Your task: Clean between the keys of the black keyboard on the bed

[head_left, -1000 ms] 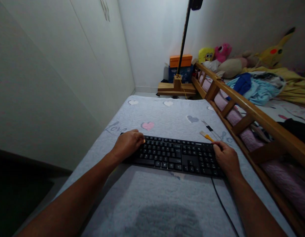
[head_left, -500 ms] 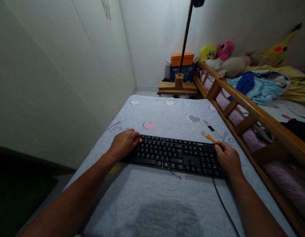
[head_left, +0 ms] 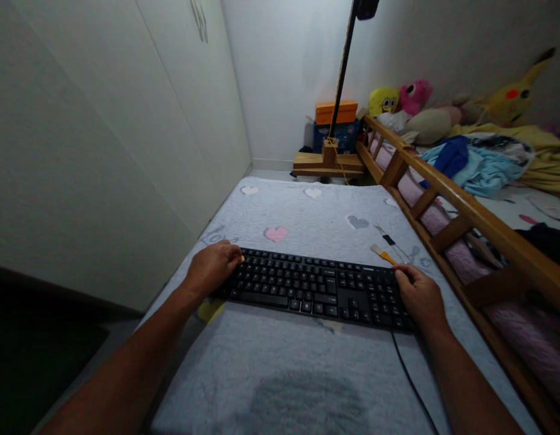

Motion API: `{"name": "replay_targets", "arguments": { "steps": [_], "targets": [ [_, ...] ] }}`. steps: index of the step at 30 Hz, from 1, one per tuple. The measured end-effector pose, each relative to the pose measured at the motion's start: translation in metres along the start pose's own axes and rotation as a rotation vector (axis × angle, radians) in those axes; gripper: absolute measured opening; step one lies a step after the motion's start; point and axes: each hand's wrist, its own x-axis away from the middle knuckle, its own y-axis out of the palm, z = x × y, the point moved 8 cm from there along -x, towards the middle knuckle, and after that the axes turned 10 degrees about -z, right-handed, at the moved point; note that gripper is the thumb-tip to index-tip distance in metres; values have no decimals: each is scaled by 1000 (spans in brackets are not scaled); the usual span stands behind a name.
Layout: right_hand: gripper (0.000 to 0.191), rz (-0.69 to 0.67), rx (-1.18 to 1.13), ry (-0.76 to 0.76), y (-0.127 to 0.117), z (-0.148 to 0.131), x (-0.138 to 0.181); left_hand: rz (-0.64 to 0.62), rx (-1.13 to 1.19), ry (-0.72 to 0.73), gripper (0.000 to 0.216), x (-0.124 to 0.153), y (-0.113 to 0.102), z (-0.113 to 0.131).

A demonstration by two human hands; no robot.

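Observation:
A black keyboard (head_left: pixel 313 289) lies across a grey quilt (head_left: pixel 307 368) printed with hearts. My left hand (head_left: pixel 211 267) curls over the keyboard's left end, fingers closed on its edge. My right hand (head_left: pixel 419 296) grips the right end the same way. The keyboard's black cable (head_left: pixel 411 380) runs from its right side toward me. A small brush with an orange handle (head_left: pixel 382 254) lies just beyond my right hand.
A wooden bed rail (head_left: pixel 461 208) runs along the right, with clothes and plush toys (head_left: pixel 411 96) behind it. White cupboard doors (head_left: pixel 125 121) line the left. A black pole on a wooden base (head_left: pixel 329 160) and an orange box (head_left: pixel 336 112) stand at the far end. A thin black-banded tool (head_left: pixel 388 238) lies by the brush.
The keyboard has shifted to the left on the quilt, both hands moving with it. A yellowish patch now shows below its left end.

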Motion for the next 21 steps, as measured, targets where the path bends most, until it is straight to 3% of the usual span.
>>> {"name": "replay_targets", "arguments": {
  "steps": [15,21],
  "targets": [
    [38,29,7,-12,0,1,0,56,88,-70,29,8,-2,-33],
    [37,46,6,-19,0,3,-1,110,157,-142,29,12,-2,-58]
  ]
}}
